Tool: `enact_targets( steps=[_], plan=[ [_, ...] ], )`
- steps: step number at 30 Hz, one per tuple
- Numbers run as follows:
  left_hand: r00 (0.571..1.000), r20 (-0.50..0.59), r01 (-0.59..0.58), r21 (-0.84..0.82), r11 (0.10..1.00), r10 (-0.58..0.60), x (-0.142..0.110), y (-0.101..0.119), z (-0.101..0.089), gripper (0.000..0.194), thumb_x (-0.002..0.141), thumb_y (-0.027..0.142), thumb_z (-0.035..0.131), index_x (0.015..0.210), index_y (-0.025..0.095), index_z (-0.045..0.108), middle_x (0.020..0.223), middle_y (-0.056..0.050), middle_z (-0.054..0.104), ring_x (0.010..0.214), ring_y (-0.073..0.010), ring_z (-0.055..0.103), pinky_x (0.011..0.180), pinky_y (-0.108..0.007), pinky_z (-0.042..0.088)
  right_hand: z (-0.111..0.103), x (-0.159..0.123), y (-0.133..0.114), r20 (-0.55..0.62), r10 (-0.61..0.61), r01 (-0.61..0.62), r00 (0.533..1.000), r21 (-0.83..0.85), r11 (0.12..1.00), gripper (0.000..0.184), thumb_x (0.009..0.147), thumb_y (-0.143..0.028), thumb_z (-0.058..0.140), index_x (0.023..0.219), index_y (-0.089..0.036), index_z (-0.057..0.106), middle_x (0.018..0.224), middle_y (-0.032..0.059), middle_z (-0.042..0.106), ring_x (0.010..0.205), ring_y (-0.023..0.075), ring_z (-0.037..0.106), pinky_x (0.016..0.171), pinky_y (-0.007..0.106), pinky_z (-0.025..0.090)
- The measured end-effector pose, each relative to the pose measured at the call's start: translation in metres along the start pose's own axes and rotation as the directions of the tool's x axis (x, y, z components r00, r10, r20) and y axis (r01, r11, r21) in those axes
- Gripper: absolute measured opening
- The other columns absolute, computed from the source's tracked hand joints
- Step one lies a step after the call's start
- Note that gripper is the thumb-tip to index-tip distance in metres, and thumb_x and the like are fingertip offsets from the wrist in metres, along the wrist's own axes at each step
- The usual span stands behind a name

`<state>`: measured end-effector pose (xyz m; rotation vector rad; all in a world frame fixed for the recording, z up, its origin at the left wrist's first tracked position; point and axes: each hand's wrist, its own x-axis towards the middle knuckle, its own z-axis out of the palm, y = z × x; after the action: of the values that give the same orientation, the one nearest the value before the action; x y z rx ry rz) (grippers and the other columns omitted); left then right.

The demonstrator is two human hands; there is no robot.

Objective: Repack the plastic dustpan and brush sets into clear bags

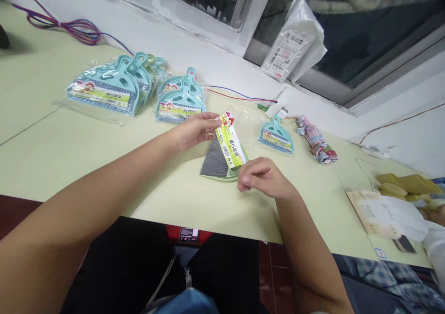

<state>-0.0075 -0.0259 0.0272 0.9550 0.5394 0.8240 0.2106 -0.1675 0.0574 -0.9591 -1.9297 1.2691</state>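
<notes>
A printed label card (231, 142) with mushrooms and large characters is pinched at its upper end by my left hand (196, 131). The card lies slanted over a small brush with grey bristles (213, 161), which rests on a pale green dustpan (225, 178). At the lower right of the card and dustpan is my right hand (260, 177), its fingers curled in. I cannot make out what, if anything, those fingers hold. A clear plastic bag (245, 119) lies just behind the dustpan.
Bagged blue dustpan sets (104, 91) stand at the back left, more (181, 105) behind my left hand. Another bagged set (276, 135) lies to the right, beside a patterned cloth bundle (318, 140). Coiled wires (79, 30) and a hanging plastic bag (294, 40) are along the wall.
</notes>
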Motion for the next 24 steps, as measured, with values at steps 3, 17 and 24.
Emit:
enact_targets(
  steps=[3,17,24],
  plan=[
    [1.000,0.001,0.000,-0.014,1.000,0.000,0.000,0.000,-0.001,0.032,0.068,0.025,0.092,0.094,0.015,0.075,0.094,-0.006,0.075,0.083,-0.0152,0.069,0.079,-0.030,0.053,0.003,-0.001,0.000,-0.028,0.031,-0.032,0.999,-0.021,0.999,0.039,0.093,-0.048,0.069,0.067,-0.020,0.073,0.061,0.0029,0.067,0.053,0.0127,0.055,0.051,0.027,0.044],
    [0.999,0.030,-0.012,-0.042,0.999,0.013,-0.001,0.003,0.001,0.029,0.072,0.025,0.090,0.095,0.015,0.075,0.093,-0.006,0.075,0.084,-0.0162,0.070,0.078,-0.029,0.053,0.000,0.011,0.022,-0.488,0.135,-0.121,0.862,0.062,0.991,0.035,0.075,-0.052,0.086,0.090,-0.022,0.074,0.090,0.0045,0.073,0.077,0.0173,0.067,0.069,0.033,0.059],
    [0.999,0.029,-0.018,-0.045,0.999,0.019,0.003,0.001,-0.005,0.028,0.073,0.024,0.089,0.096,0.015,0.076,0.095,-0.007,0.075,0.084,-0.0160,0.070,0.078,-0.028,0.053,0.001,0.006,0.015,-0.382,0.165,-0.126,0.909,0.124,0.984,0.030,0.073,-0.047,0.089,0.080,-0.021,0.075,0.067,0.0004,0.069,0.062,0.0144,0.064,0.062,0.031,0.057]
  ],
)
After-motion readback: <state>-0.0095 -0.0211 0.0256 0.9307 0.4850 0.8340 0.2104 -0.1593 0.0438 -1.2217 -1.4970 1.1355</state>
